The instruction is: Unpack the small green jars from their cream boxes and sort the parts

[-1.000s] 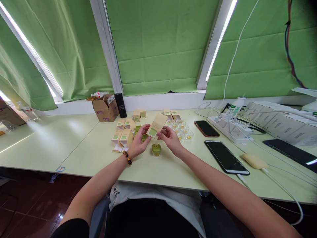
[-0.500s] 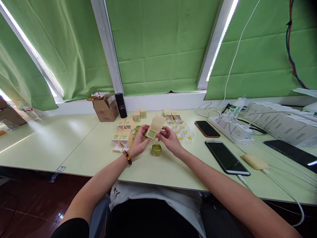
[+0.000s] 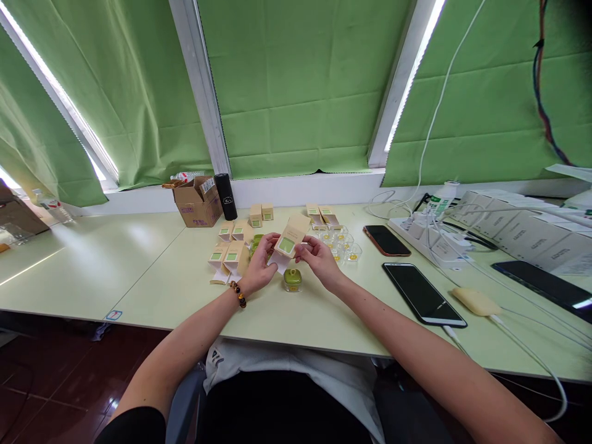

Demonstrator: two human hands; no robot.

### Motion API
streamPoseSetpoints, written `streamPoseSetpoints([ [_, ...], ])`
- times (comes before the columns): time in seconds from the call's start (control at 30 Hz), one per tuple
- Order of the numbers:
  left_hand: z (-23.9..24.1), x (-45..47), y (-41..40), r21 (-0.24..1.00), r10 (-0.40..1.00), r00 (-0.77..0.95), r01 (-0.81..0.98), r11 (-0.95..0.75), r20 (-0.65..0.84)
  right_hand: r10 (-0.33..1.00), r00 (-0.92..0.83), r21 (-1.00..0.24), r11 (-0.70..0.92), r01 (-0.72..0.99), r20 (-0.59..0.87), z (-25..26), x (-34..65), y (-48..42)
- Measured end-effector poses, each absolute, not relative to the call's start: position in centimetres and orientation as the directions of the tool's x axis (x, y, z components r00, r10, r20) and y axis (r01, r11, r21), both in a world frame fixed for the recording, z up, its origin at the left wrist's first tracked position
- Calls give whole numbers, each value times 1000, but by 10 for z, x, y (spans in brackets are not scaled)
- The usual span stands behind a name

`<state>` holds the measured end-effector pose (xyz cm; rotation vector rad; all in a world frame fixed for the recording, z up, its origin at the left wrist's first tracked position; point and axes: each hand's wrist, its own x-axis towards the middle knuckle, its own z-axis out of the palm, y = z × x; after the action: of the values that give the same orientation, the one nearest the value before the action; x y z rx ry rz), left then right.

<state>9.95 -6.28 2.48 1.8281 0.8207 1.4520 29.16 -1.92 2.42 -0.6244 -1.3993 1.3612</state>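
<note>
head: hands (image 3: pixel 259 266) (image 3: pixel 322 263) either side of carton (image 3: pixel 294 233)

Looks like an office: long desk (image 3: pixel 152 283), power strip (image 3: pixel 444 254) (phones (image 3: pixel 424 294) nearby), green blinds (image 3: pixel 296 86).

The box (image 3: pixel 297 229) now looks opened out, no longer flat as a second ago. A white flap (image 3: pixel 280 262) newly shows at its lower end, by the left hand's (image 3: pixel 259 270) thumb. The green window (image 3: pixel 286 245) sits slightly higher than half a second ago.
</note>
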Motion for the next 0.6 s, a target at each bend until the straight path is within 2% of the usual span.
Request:
streamPoseSetpoints([
  [0.17, 22, 99, -63, 787, 793, 189, 126, -605, 579, 899, -334, -928, 169, -332, 283, 24, 291, -18],
  [0.4, 24, 99, -65, 662, 758, 107, 421, -620, 643, 899, -332, -930, 178, -322, 287, 24, 290, -17],
  [0.5, 25, 98, -66, 624, 737, 141, 441, -644, 661, 901, -335, -932, 165, -323, 276, 24, 291, -16],
  [0.6, 26, 97, -68, 640, 743, 158, 413, -648, 650, 903, -337, -925, 143, -352, 268, 24, 291, -16],
])
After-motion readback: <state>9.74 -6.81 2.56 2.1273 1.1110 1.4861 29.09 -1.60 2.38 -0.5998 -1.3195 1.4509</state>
